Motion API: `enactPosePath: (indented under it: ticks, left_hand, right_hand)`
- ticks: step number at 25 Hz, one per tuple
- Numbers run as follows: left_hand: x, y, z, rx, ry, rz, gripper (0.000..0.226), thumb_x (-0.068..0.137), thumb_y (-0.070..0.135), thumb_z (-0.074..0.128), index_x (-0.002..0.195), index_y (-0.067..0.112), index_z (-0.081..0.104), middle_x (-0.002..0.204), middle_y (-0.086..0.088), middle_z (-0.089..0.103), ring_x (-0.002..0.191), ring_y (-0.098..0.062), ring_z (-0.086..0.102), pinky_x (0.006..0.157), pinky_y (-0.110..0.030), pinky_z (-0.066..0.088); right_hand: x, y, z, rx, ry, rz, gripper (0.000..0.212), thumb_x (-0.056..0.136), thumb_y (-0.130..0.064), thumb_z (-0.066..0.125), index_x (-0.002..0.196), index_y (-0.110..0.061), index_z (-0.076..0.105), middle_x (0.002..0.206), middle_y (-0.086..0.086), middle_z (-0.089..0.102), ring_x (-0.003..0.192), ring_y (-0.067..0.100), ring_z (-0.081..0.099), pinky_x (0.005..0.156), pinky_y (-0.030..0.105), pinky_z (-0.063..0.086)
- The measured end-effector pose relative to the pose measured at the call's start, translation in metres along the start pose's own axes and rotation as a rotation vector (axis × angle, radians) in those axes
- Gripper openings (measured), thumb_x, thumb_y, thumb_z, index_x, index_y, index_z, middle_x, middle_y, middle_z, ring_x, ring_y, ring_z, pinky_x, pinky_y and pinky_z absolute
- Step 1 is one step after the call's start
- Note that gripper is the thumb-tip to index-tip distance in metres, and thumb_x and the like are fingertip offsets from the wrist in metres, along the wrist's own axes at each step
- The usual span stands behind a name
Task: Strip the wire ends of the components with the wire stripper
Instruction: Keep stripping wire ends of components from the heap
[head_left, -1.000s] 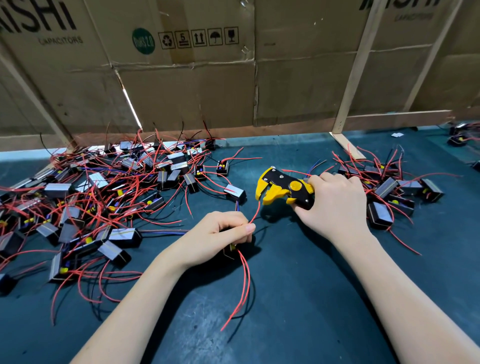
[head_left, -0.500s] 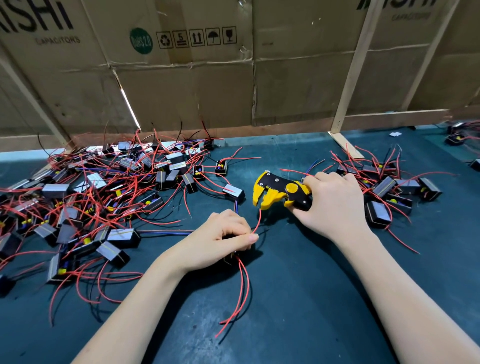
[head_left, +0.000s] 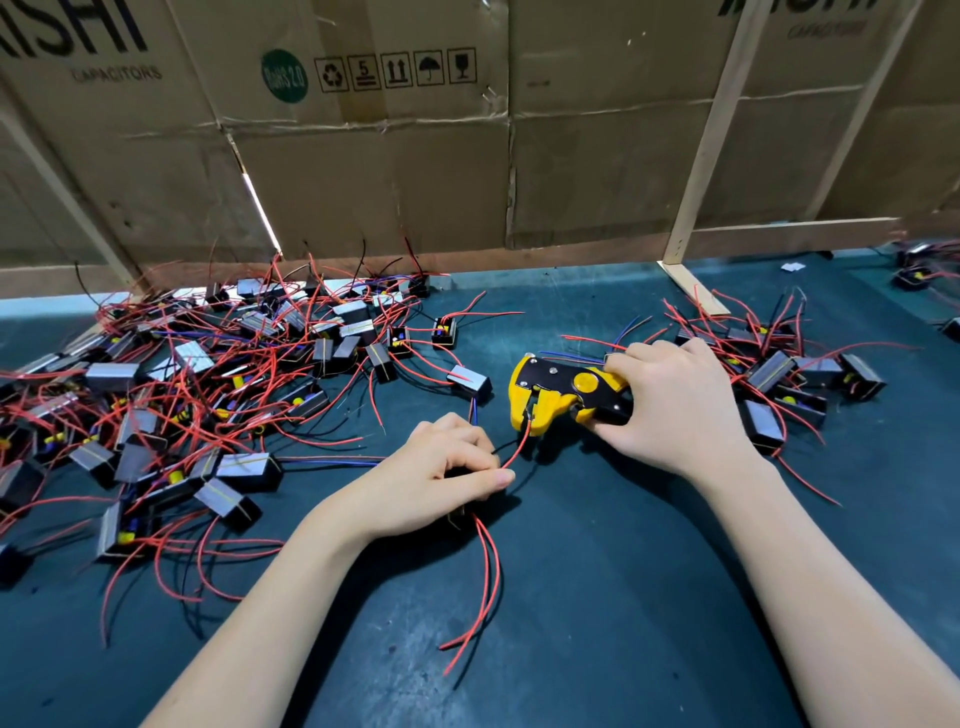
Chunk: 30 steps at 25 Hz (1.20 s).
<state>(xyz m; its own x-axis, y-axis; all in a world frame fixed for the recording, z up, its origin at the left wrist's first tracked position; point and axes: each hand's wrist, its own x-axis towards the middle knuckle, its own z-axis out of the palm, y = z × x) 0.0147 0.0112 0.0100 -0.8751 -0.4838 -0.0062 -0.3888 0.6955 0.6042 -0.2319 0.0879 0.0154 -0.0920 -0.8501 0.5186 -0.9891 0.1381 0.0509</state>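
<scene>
My right hand (head_left: 675, 410) grips the handles of a yellow and black wire stripper (head_left: 561, 392), its jaws pointing left and down. My left hand (head_left: 441, 473) holds a small black component, mostly hidden under the fingers, and pinches one of its red wires (head_left: 514, 447). That wire's end sits in the stripper's jaws. Two more red wires (head_left: 483, 582) trail from the component toward me across the dark mat.
A large tangle of black components with red wires (head_left: 208, 395) covers the mat (head_left: 597, 597) on the left. A smaller pile (head_left: 789, 374) lies behind my right hand. Cardboard sheets (head_left: 415, 156) and a wooden strut (head_left: 701, 156) wall off the back.
The red wire's end has gone from just below the stripper into its jaws. Both hands have drawn slightly closer together.
</scene>
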Motion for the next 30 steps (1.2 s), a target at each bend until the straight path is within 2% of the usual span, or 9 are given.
enactPosePath:
  ticks: [10, 13, 15, 19, 22, 24, 26, 28, 30]
  left_hand:
    - [0.000, 0.003, -0.001, -0.012, 0.003, -0.031, 0.041, 0.097, 0.032, 0.057, 0.058, 0.036, 0.047, 0.079, 0.014, 0.050, 0.096, -0.008, 0.042, 0.093, -0.020, 0.024]
    - [0.000, 0.002, -0.001, -0.024, 0.008, -0.028, 0.041, 0.097, 0.031, 0.057, 0.057, 0.036, 0.047, 0.079, 0.014, 0.050, 0.095, -0.007, 0.042, 0.092, -0.020, 0.024]
    - [0.000, 0.001, -0.002, -0.025, 0.011, -0.022, 0.041, 0.097, 0.031, 0.057, 0.057, 0.037, 0.047, 0.079, 0.013, 0.051, 0.097, -0.009, 0.043, 0.092, -0.022, 0.026]
    - [0.002, 0.002, -0.001, -0.041, 0.070, 0.008, 0.042, 0.097, 0.033, 0.057, 0.057, 0.031, 0.048, 0.080, 0.005, 0.053, 0.097, -0.016, 0.045, 0.093, -0.032, 0.034]
    - [-0.002, 0.002, -0.002, -0.086, 0.158, 0.029, 0.039, 0.093, 0.037, 0.060, 0.055, 0.026, 0.059, 0.083, 0.003, 0.051, 0.087, -0.015, 0.050, 0.083, -0.029, 0.040]
    - [-0.002, 0.003, 0.001, -0.131, 0.293, 0.011, 0.029, 0.094, 0.031, 0.063, 0.069, 0.021, 0.073, 0.081, 0.000, 0.051, 0.071, -0.009, 0.053, 0.069, -0.027, 0.041]
    - [0.003, 0.010, 0.009, -0.290, 0.377, 0.035, 0.020, 0.097, 0.019, 0.060, 0.111, 0.023, 0.073, 0.095, -0.002, 0.061, 0.079, -0.001, 0.059, 0.076, -0.020, 0.044]
    - [0.008, 0.018, 0.017, -0.555, 0.277, 0.046, 0.063, 0.097, 0.010, 0.055, 0.152, 0.027, 0.029, 0.137, 0.000, 0.052, 0.116, -0.002, 0.060, 0.099, -0.019, 0.044]
    - [0.010, 0.012, 0.018, -0.508, 0.239, 0.021, 0.083, 0.096, 0.012, 0.057, 0.156, 0.030, 0.002, 0.155, 0.004, 0.033, 0.135, -0.002, 0.044, 0.113, -0.024, 0.032]
  right_hand:
    - [0.001, 0.001, -0.005, -0.011, 0.054, -0.027, 0.033, 0.066, -0.052, 0.063, 0.062, -0.020, 0.057, 0.061, -0.004, 0.061, 0.060, 0.025, 0.059, 0.073, 0.039, 0.033]
    - [0.002, 0.000, -0.005, -0.031, 0.040, -0.023, 0.040, 0.068, -0.054, 0.063, 0.053, -0.019, 0.052, 0.055, 0.000, 0.061, 0.049, 0.027, 0.046, 0.070, 0.038, 0.032]
    - [0.001, -0.002, -0.006, -0.034, 0.006, -0.026, 0.044, 0.066, -0.052, 0.074, 0.049, -0.017, 0.052, 0.049, 0.003, 0.058, 0.048, 0.026, 0.035, 0.067, 0.036, 0.033]
    - [-0.001, -0.010, -0.007, 0.008, 0.076, 0.055, 0.039, 0.057, -0.038, 0.085, 0.047, -0.014, 0.056, 0.044, 0.007, 0.052, 0.043, 0.031, 0.050, 0.056, 0.030, 0.036]
    - [0.001, -0.007, -0.006, 0.007, 0.170, 0.138, 0.034, 0.068, -0.048, 0.063, 0.066, -0.015, 0.059, 0.063, 0.004, 0.060, 0.064, 0.032, 0.060, 0.069, 0.036, 0.033]
    - [0.002, -0.001, -0.005, 0.018, 0.214, 0.206, 0.036, 0.071, -0.051, 0.058, 0.071, -0.015, 0.058, 0.069, 0.003, 0.061, 0.071, 0.031, 0.060, 0.073, 0.038, 0.030]
    - [0.003, 0.002, -0.007, 0.085, 0.267, 0.291, 0.035, 0.074, -0.050, 0.064, 0.067, -0.017, 0.053, 0.066, 0.003, 0.059, 0.069, 0.032, 0.059, 0.071, 0.037, 0.031]
    - [0.002, 0.005, -0.011, 0.143, 0.315, 0.375, 0.036, 0.076, -0.046, 0.071, 0.065, -0.019, 0.050, 0.063, 0.000, 0.055, 0.067, 0.033, 0.059, 0.070, 0.038, 0.034]
    - [0.003, 0.010, -0.017, 0.153, 0.314, 0.430, 0.035, 0.078, -0.049, 0.070, 0.071, -0.018, 0.056, 0.063, -0.002, 0.053, 0.070, 0.032, 0.059, 0.072, 0.038, 0.036]
